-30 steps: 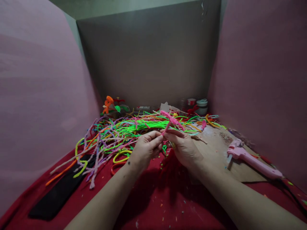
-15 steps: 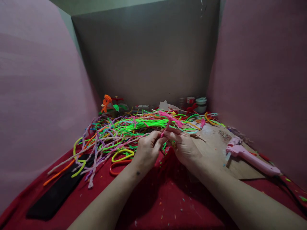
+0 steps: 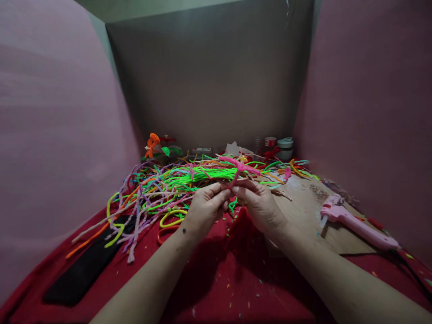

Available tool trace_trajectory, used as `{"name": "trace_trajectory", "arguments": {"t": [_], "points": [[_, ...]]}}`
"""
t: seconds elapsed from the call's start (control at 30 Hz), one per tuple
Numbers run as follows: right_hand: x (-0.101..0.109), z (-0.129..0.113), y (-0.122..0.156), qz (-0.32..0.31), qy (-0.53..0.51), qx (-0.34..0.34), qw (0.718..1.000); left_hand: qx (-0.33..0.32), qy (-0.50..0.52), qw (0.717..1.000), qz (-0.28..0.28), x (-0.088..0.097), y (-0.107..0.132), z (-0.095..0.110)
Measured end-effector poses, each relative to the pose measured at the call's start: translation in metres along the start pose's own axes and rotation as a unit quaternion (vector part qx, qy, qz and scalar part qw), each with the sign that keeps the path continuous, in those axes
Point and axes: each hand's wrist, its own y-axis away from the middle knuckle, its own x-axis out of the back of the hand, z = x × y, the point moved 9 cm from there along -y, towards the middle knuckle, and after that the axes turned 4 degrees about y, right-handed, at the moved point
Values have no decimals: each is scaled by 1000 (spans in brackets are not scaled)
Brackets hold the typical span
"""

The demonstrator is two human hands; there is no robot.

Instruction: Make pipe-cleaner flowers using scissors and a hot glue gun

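My left hand (image 3: 209, 203) and my right hand (image 3: 258, 202) meet at the centre, fingertips pinched together on a pink pipe-cleaner flower (image 3: 240, 167). Its fuzzy pink petals spread above my fingers, and a pink stem (image 3: 234, 180) runs down into both grips; the lower end is hidden by the fingers. A small yellow tip (image 3: 243, 159) shows at the top of the petals. Just behind my hands lies a heap of loose pipe cleaners with a bright green bundle (image 3: 205, 174). Scissors with yellow and red handles (image 3: 168, 226) lie beside my left wrist.
A pink glue gun (image 3: 359, 227) rests on a brown board (image 3: 324, 234) at the right, its cord trailing off. A black flat strip (image 3: 77, 274) lies front left. At the back stand an orange flower (image 3: 152, 145) and a lidded cup (image 3: 285, 147). Pink panels flank the red cloth.
The pink petals have tilted and now spread flatter. My fingers have closed nearer together on the stem. The whole view has shifted slightly.
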Motion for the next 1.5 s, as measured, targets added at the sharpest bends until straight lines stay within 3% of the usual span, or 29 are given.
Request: {"name": "trace_trajectory", "arguments": {"t": [0.2,0.3,0.43,0.53,0.63,0.7,0.83,0.97,1.1,1.27,1.4,1.5], "points": [[-7,22,-3,-68,-97,-88,989,61,146,981,-114,-13,0,-10],[-8,25,-4,-83,-112,-102,985,64,140,978,-139,-17,2,-8],[-4,23,-5,-60,-115,-87,988,-34,-51,997,-50,-5,0,4],[0,21,-6,-33,-112,-62,991,-168,-228,958,39,2,6,22],[4,23,-5,-4,-91,-64,994,-250,-298,918,77,2,12,30],[6,24,-4,13,-91,-70,993,-216,-260,938,74,4,9,24],[-2,22,-2,-20,-104,-86,991,-53,-53,997,-1,1,0,1],[-5,20,-1,-31,-127,-100,986,28,113,990,-80,-9,-1,-9],[-5,21,-1,-32,-130,-107,985,46,164,979,-114,-14,-1,-15],[2,21,-3,1,-131,-85,988,16,66,993,-93,-10,-5,-14],[6,17,-5,13,-129,-68,989,-68,-97,990,-73,-9,-4,-4],[8,16,-5,30,-119,-74,990,-132,-163,977,-39,-6,-2,1]]}}
